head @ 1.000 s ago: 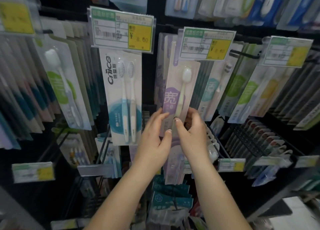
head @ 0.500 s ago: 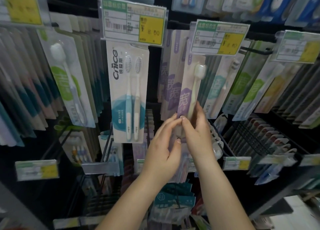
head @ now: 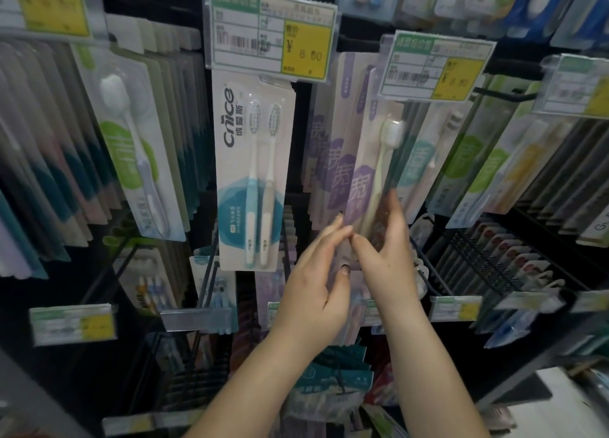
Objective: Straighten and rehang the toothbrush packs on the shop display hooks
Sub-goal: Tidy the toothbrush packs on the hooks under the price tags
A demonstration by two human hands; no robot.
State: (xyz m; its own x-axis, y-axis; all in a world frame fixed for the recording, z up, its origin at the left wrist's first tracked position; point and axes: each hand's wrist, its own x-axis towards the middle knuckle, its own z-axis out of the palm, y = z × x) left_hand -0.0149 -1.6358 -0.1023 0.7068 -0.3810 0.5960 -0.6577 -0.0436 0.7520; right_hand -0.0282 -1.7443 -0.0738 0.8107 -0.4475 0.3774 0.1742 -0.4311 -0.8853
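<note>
Left hand: my left hand (head: 316, 289) is raised at the lower end of the purple pack (head: 364, 187), fingers extended upward and close together, the fingertips (head: 337, 228) touching the pack's lower left edge; the thumb lies beneath, tucked toward the palm.
Right hand: my right hand (head: 384, 259) is just beside the left, index tip nearly meeting the left fingertips; the fingers reach up the pack's right side and the thumb sits in front, so the pack's bottom is pinched between them.
Purple pack: a single cream toothbrush in a blister, tilted with its top leaning right, directly above both hands; its upper end sits behind the price tag (head: 435, 67), where I cannot tell whether it is on the hook.
Purple row: more purple packs (head: 324, 154) hang just left of the held one, above my left fingertips.
Twin pack: a white cnice pack (head: 252, 171) with two brushes hangs to the left of my left hand, under its own tag (head: 270, 35) marked 8.00.
</note>
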